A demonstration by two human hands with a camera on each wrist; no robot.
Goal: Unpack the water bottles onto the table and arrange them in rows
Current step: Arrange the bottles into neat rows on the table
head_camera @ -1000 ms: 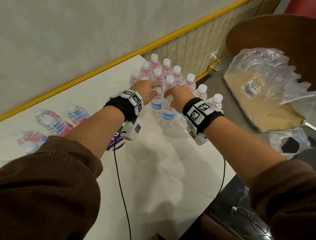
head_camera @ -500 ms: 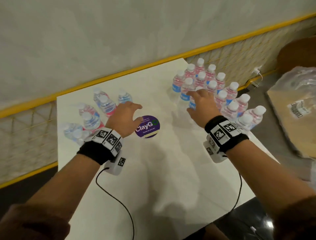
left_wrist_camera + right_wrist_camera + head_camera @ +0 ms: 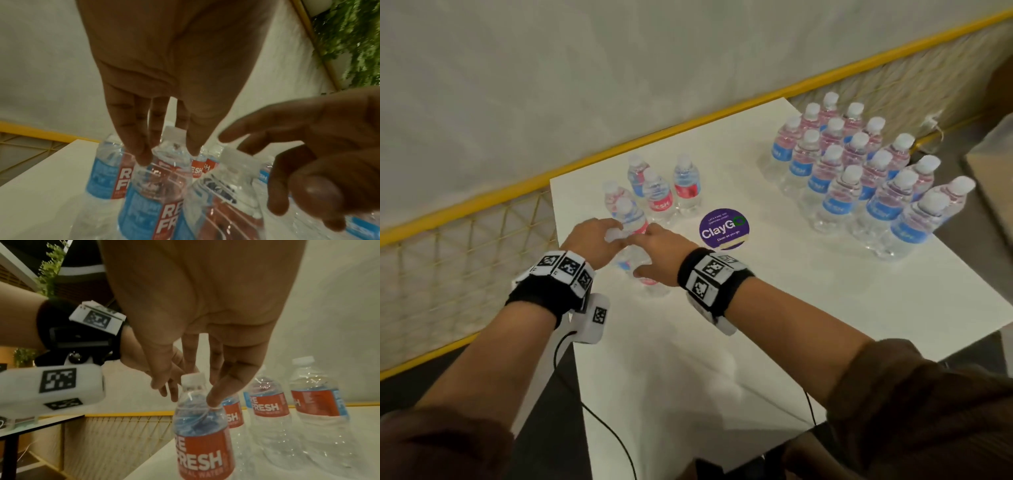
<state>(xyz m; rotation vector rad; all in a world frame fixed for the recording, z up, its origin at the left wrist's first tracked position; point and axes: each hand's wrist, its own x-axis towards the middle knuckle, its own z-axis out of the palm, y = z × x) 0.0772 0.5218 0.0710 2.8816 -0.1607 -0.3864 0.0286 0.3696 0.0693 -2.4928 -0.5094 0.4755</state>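
Small clear water bottles with red-and-blue labels stand on a white table (image 3: 722,325). A packed block of bottles in rows (image 3: 859,178) fills the far right. A loose cluster (image 3: 657,195) stands at the far left. Both hands hover over the cluster's near bottles. My left hand (image 3: 602,236) points straight fingers down on either side of one bottle's neck (image 3: 170,146). My right hand (image 3: 654,240) hangs over the neighbouring bottle (image 3: 197,423), one fingertip (image 3: 213,400) resting on its shoulder below the white cap. Neither hand closes round a bottle.
A round purple ClayGo sticker (image 3: 723,229) lies between the two bottle groups. A yellow-framed wire mesh rail (image 3: 465,246) runs behind and left of the table, close to its left edge. Black cables (image 3: 613,431) trail from the wrist units over the near edge.
Both hands left the packed rows on the right and swung left to the loose cluster. The left arrived first, the right followed. The view panned left with them.
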